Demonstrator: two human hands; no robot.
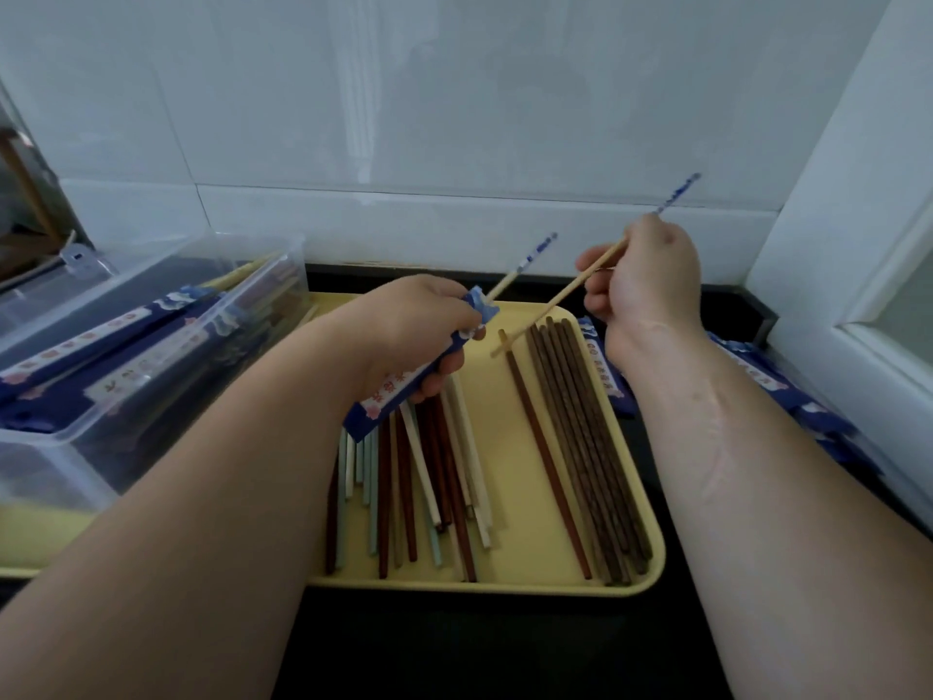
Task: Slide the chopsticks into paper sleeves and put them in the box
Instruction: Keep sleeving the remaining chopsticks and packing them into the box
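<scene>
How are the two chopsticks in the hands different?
The left chopstick sits mostly inside a blue sleeve, only its top showing; the right chopstick is bare. The left hand grips the sleeve; the right hand pinches its stick directly. Both are pale with blue patterned tops.

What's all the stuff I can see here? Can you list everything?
Tray: one, yellow, on the counter.
Counter: one, black, under the tray.
Mixed chopsticks: many, red-brown, cream, pale blue, tray's left side.
Brown chopsticks: a bunch, dark brown, tray's right side.
Held sleeve: one, blue, in the left hand.
Poking chopstick: one, light wood, blue-patterned end, sticking out of the held sleeve.
Loose chopstick: one, same colours, in the right hand.
Box: one, clear, left of the tray, holding blue filled sleeves.
Spare sleeves: several, blue, right of the tray.
Left hand: grips the held sleeve.
Right hand: pinches the loose chopstick.
</scene>
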